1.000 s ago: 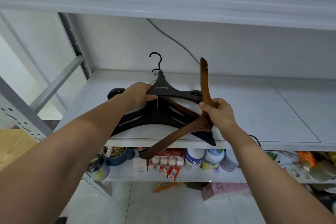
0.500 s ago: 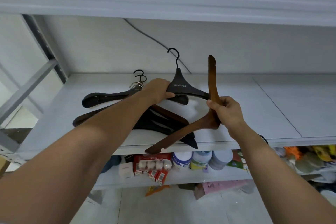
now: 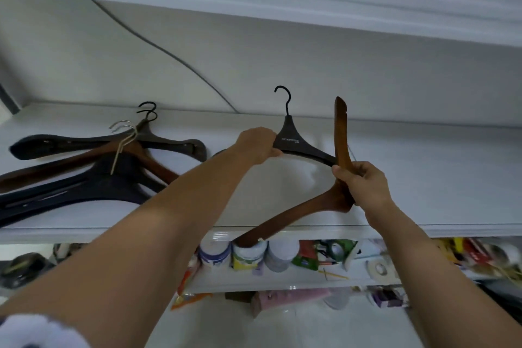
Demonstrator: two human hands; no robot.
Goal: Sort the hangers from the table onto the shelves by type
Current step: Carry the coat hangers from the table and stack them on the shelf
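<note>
Left hand point(image 3: 258, 144) grips the black hanger point(image 3: 299, 144) mid-frame, long axis sideways; right hand point(image 3: 364, 186) clamps the wooden hanger point(image 3: 340, 133) upright (crossing its right tip).

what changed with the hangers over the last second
The left hand lifted the black hanger off the pile and carried it right, toward the brown hanger. The right hand kept gripping the brown hanger; the pile stayed on the shelf.
</note>
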